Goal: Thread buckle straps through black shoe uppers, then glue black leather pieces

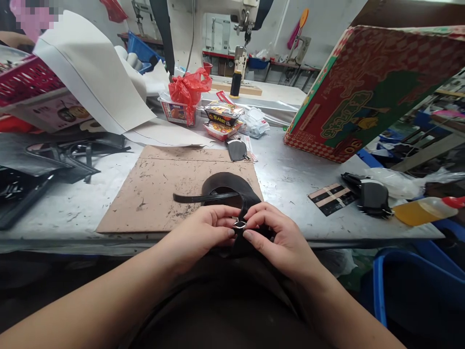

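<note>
Both hands meet at a small silver metal buckle (239, 224) on a black strap, just over the table's near edge. The fingers of my left hand (210, 224) are closed around the strap on the buckle's left side. From the right, my right hand (274, 232) pinches the strap beside the buckle. A narrow black strap end (203, 198) sticks out to the left above my left hand. Behind the fingers curves a wide black band (227, 180), resting on a brown cardboard sheet (160, 194). My fingers cover part of the strap.
A tall printed carton (363, 97) stands at the right. Near it lie a bottle of yellow liquid (417, 212) and a dark pouch-like piece (375, 196). Black strips (76, 152) and white sheets (94, 72) lie left. Food packs (223, 114) and a sewing machine (218, 9) stand behind.
</note>
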### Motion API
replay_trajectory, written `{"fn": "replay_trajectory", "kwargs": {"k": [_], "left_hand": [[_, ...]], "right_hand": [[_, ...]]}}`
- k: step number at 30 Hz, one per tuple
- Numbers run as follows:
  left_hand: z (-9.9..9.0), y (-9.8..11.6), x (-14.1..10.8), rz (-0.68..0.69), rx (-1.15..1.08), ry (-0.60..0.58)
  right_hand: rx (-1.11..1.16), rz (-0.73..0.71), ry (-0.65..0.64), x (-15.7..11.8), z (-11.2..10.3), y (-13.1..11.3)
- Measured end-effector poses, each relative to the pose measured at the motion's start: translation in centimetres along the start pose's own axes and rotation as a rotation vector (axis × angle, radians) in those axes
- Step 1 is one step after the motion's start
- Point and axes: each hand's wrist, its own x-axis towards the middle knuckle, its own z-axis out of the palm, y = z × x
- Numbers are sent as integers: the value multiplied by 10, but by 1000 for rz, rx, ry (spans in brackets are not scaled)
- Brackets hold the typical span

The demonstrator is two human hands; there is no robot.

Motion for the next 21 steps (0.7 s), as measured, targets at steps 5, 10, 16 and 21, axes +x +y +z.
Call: {"fn": "replay_trajectory", "kwargs": {"k": [5, 10, 16, 21], "left_hand": [[2, -5, 1, 51, 0, 24], [3, -12, 5, 84, -27, 36], [4, -13, 7, 113, 2, 49], [6, -10, 5, 110, -17, 48]], "right_hand": [[-16, 4, 77, 0, 4, 1], [-16, 23, 132, 0, 7, 2], [-20, 38, 163, -1, 10, 3], [-18, 31, 175, -1, 12, 2]]}}
